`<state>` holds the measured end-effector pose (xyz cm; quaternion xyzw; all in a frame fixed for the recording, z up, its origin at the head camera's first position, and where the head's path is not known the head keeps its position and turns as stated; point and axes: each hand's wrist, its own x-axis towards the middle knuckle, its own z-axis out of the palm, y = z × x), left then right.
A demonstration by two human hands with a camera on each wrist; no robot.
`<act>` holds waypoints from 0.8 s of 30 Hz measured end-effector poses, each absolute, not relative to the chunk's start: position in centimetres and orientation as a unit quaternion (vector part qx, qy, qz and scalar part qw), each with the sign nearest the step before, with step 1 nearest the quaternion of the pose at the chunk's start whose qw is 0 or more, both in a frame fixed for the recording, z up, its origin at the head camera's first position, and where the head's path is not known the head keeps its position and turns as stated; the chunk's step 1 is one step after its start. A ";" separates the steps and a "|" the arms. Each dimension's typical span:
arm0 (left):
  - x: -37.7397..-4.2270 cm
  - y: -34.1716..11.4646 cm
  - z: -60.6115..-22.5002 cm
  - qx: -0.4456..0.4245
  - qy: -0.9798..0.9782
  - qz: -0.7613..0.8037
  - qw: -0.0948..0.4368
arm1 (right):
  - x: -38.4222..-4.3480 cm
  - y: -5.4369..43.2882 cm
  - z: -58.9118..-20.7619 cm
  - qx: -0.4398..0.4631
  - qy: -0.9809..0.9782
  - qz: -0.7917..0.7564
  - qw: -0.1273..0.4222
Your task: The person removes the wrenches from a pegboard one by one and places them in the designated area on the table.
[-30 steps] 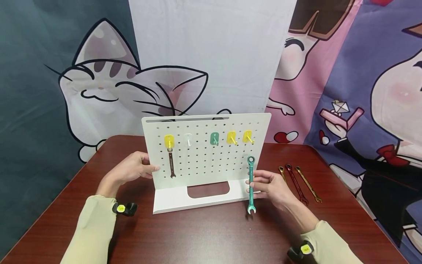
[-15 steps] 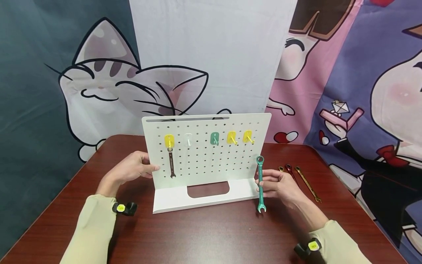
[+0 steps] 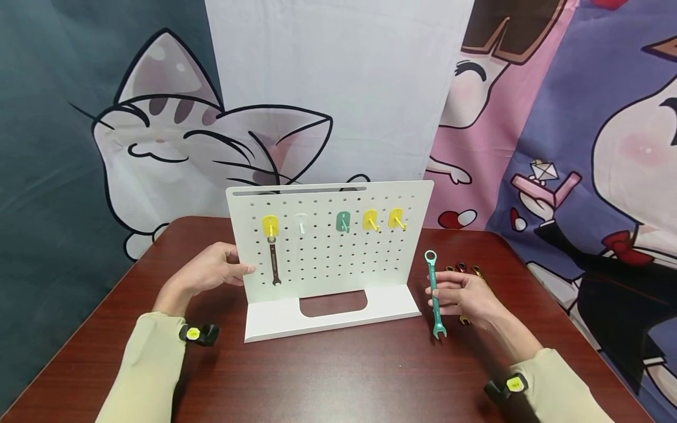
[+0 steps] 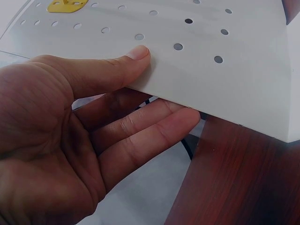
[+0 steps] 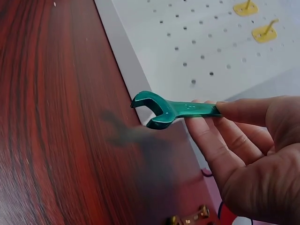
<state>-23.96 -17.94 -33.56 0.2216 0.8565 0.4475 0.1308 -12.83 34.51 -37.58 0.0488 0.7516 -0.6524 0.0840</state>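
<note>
My left hand (image 3: 203, 271) grips the left edge of a white pegboard (image 3: 288, 285), thumb (image 4: 126, 70) on its front and the other fingers behind. My right hand (image 3: 471, 296) pinches a green combination wrench (image 3: 434, 291) between thumb and fingers, just right of the board's base. The wrench stands nearly upright, ring end up; its open-ended head (image 5: 157, 112) points out of the hand in the right wrist view. From the leftmost yellow hook (image 3: 270, 225) on the board hangs a dark wrench (image 3: 274, 261).
Right of that hook come a white hook (image 3: 301, 224), a green hook (image 3: 343, 221) and two yellow hooks (image 3: 371, 220), all bare. A red wrench (image 3: 462, 267) and two gold wrenches (image 3: 478, 271) lie on the brown table (image 3: 338, 376), partly hidden behind my right hand. Printed cloth (image 3: 344, 70) hangs behind.
My right hand has moved right with the green wrench, from in front of the board's right end to beside it, now covering more of the lying wrenches. The left hand stays on the board.
</note>
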 end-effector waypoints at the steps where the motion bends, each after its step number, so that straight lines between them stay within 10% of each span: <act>1: -23.9 -17.9 -33.6 0.221 0.857 0.447 0.131 | -12.9 34.7 -37.6 0.051 0.752 -0.652 0.085; 24: -24.1 -17.8 -33.6 0.216 0.857 0.448 0.133 | -14.4 38.0 -39.0 0.069 0.782 -0.610 0.106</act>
